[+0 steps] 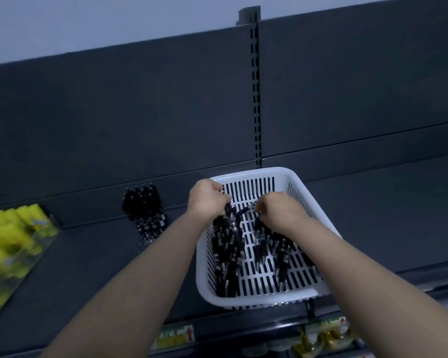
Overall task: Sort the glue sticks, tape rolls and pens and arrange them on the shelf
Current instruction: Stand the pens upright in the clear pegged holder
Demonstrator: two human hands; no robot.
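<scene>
A white slotted basket (299, 188) sits on the dark shelf (93, 267) and holds several black pens (229, 257). Both hands are inside the basket near its far wall. My left hand (204, 196) grips a bunch of black pens by their upper ends. My right hand (279, 211) pinches a single black pen (243, 210) that points toward the left hand. A stack of black pens (146, 210) lies on the shelf to the left of the basket.
Yellow glue sticks (13, 236) are lined up behind a clear divider (52, 221) at the far left of the shelf. A slotted upright (255, 99) splits the dark back panel. Price labels (175, 338) and packaged goods (326, 337) show on the lower shelf.
</scene>
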